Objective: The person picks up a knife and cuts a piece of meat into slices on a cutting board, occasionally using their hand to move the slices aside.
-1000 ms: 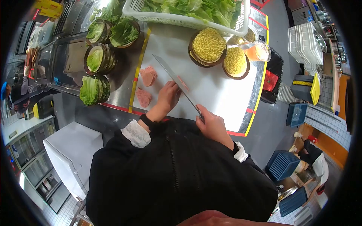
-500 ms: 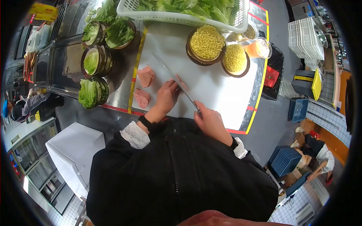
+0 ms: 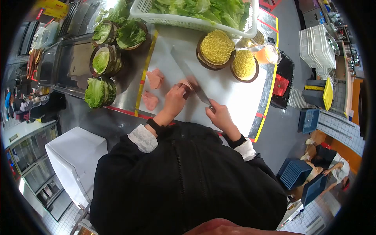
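Observation:
On the white board (image 3: 231,105), my left hand (image 3: 176,98) has its fingers curled over a small pink meat piece (image 3: 184,82). The knife (image 3: 192,78) is in my right hand (image 3: 220,116), which is wrapped round its handle. Its broad blade points up and left, beside my left fingertips. Two piles of pink meat slices (image 3: 155,78) lie left of my left hand. Farther up the board, two bowls of yellow noodles (image 3: 216,46) stand side by side.
A white basket of lettuce (image 3: 192,22) spans the board's far edge. Lettuce-filled bowls (image 3: 101,60) stand at the left beside a clear tray (image 3: 72,64). Cups (image 3: 268,54) stand at the right. A person (image 3: 337,166) bends near blue crates (image 3: 293,173); others are far left.
The knife blade has tilted to show its broad side, and my right hand has shifted slightly right and down. My left hand stays at the meat.

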A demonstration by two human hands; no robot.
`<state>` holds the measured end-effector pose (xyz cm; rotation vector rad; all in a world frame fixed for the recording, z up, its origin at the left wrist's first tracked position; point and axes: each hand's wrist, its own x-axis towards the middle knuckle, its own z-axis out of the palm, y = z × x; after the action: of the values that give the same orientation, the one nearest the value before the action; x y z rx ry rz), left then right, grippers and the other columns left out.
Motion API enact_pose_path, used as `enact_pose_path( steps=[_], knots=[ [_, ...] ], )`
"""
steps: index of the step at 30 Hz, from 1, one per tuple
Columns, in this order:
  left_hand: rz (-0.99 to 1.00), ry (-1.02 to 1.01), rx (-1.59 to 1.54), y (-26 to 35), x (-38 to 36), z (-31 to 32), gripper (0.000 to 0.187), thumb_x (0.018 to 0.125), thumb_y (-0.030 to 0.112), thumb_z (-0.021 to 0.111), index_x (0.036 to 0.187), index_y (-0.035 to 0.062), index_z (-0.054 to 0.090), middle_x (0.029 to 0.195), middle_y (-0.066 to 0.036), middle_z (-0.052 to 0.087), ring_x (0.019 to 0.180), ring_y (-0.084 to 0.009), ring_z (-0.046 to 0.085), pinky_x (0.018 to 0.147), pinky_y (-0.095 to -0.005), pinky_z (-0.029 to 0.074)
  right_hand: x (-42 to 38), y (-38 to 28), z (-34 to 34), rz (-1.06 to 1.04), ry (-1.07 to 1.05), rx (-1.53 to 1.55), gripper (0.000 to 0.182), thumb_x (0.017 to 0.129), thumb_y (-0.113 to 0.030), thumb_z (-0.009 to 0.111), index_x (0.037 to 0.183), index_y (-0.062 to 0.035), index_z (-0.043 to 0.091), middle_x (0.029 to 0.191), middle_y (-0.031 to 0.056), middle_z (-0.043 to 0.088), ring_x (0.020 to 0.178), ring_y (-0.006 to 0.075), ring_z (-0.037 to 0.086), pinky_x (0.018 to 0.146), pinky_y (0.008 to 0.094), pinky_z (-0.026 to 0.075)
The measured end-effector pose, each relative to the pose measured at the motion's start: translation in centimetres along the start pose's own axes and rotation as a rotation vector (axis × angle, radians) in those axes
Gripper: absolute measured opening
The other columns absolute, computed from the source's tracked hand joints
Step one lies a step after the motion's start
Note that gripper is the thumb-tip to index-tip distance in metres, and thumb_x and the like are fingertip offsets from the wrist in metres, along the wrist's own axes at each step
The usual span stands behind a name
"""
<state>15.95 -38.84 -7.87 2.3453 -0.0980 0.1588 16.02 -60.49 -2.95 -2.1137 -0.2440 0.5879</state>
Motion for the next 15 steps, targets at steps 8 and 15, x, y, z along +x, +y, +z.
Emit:
enact_pose_path(
  steps=[8, 15],
  knots=[
    [-0.680, -0.088, -1.306, 2.0, 0.6, -4.2, 0.027, 0.092, 0.013, 0.066, 0.114, -0.0001, 0.055, 0.101, -0.006, 0.066, 0.101, -0.0136, 0.062, 0.088, -0.0331, 0.051, -3.0, -3.8, -3.8, 0.300, -0.123, 0.712, 0.013, 0.092, -0.011, 0.057, 0.094, 0.0015, 0.054, 0.060, 0.0063, 0.055, 0.043, 0.0140, 0.052, 0.042, 0.0261, 0.043],
    [-0.596, -0.285, -1.694, 2.4, -1.0, -6.9, 0.033, 0.096, 0.019, 0.061, 0.127, 0.0066, 0.055, 0.115, -0.001, 0.064, 0.106, -0.0131, 0.060, 0.093, -0.0322, 0.047, -4.3, -6.5, -4.9, 0.311, -0.295, 1.060, 0.021, 0.092, -0.014, 0.051, 0.104, 0.0028, 0.048, 0.053, 0.0060, 0.047, 0.039, 0.0164, 0.048, 0.038, 0.0288, 0.042]
  ],
)
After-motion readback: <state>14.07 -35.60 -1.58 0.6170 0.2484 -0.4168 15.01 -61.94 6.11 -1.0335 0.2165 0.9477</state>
